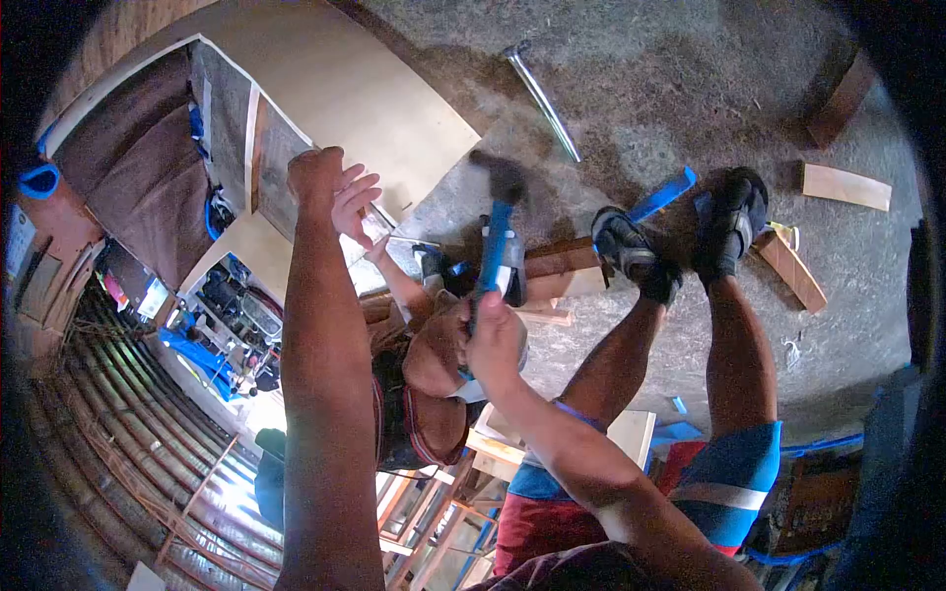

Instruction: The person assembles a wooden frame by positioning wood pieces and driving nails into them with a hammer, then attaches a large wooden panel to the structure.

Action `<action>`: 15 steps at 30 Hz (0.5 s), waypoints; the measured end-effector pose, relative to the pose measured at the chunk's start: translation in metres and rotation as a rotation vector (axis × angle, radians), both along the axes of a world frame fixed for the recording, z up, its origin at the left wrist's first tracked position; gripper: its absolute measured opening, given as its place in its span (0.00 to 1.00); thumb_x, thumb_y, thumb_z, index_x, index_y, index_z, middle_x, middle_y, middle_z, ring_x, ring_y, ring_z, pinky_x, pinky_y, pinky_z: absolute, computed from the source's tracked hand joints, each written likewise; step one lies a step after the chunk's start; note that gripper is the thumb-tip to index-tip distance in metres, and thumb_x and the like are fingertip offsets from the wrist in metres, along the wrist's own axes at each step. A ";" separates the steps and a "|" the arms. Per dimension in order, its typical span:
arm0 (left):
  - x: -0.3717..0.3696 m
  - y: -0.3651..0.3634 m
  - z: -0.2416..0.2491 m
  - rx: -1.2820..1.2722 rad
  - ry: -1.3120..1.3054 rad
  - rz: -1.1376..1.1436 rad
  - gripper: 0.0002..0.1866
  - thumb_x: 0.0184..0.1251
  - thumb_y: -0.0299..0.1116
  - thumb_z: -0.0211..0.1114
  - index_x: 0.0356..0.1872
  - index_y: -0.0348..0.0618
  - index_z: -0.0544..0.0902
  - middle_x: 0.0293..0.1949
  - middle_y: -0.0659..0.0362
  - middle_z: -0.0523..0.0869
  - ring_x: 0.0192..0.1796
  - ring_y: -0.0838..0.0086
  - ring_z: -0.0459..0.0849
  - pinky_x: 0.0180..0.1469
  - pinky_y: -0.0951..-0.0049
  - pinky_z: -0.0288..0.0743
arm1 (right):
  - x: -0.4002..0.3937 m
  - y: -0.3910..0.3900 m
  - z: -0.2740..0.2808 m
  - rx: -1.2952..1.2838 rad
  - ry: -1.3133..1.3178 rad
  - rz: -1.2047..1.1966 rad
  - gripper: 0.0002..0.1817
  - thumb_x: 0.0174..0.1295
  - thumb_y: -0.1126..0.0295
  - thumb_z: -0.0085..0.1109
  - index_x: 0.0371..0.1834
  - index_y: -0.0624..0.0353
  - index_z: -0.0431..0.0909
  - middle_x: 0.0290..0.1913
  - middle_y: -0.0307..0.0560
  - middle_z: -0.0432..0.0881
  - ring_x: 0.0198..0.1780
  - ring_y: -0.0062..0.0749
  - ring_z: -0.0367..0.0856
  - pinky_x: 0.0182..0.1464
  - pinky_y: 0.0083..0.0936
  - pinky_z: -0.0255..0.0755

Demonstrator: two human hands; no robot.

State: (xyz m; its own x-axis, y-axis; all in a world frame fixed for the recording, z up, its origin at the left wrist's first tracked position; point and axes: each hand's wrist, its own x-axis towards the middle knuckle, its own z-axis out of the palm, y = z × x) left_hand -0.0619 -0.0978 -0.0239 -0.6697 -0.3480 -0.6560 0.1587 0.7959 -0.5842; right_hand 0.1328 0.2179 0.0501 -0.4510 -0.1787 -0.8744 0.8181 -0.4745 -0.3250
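My right hand (496, 340) is wrapped round the blue handle of a hammer (498, 236); its dark head is raised and blurred by motion. At the edge of a pale curved wooden panel (365, 94), my left hand (315, 177) is closed, its fingertips turned away. What it holds, if anything, is hidden. A co-worker's open hand (355, 209) is just right of my left hand, close to the panel's lower corner. The panel joins a frame with a wooden strip (253, 148) and dark fabric (138, 163).
A metal tool (542, 103) lies on the concrete floor (650, 89). Wood blocks (845, 187) (791, 271) lie near my sandalled feet, beside a blue strip (662, 195). A co-worker sits close in front of me, legs bent (434, 419). A wooden box (631, 436) is between my legs.
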 end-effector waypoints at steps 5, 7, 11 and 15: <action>-0.001 0.008 0.006 0.005 -0.106 -0.135 0.15 0.63 0.37 0.50 0.31 0.43 0.84 0.33 0.50 0.86 0.38 0.59 0.86 0.42 0.59 0.78 | -0.028 0.006 0.005 -0.080 -0.027 0.335 0.26 0.71 0.44 0.38 0.26 0.55 0.68 0.13 0.36 0.67 0.10 0.18 0.63 0.12 0.20 0.56; -0.001 0.005 0.009 0.031 -0.078 -0.100 0.11 0.62 0.35 0.52 0.30 0.44 0.82 0.32 0.50 0.85 0.37 0.59 0.86 0.39 0.58 0.78 | -0.033 0.015 0.018 -0.232 -0.261 -0.051 0.26 0.71 0.46 0.40 0.23 0.55 0.68 0.12 0.36 0.65 0.10 0.18 0.63 0.12 0.19 0.57; -0.007 0.028 0.016 -0.039 -0.118 -0.082 0.08 0.60 0.35 0.54 0.30 0.45 0.80 0.31 0.50 0.84 0.37 0.58 0.85 0.37 0.57 0.77 | -0.019 -0.012 0.000 -0.393 -0.248 0.281 0.24 0.71 0.45 0.38 0.30 0.54 0.66 0.14 0.36 0.65 0.09 0.19 0.61 0.10 0.17 0.53; -0.005 0.024 0.019 0.041 -0.087 -0.042 0.09 0.61 0.36 0.54 0.30 0.44 0.80 0.31 0.50 0.84 0.36 0.57 0.85 0.38 0.57 0.77 | -0.039 0.009 0.020 -0.168 -0.121 -0.064 0.27 0.69 0.44 0.42 0.24 0.56 0.66 0.13 0.37 0.66 0.10 0.20 0.62 0.09 0.19 0.53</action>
State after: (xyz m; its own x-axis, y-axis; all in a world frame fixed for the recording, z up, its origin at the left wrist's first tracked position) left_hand -0.0671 -0.0737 -0.0054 -0.6234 -0.2925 -0.7251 0.2414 0.8101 -0.5343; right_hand 0.0939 0.2274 0.0702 -0.3595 -0.3015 -0.8831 0.8129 -0.5658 -0.1378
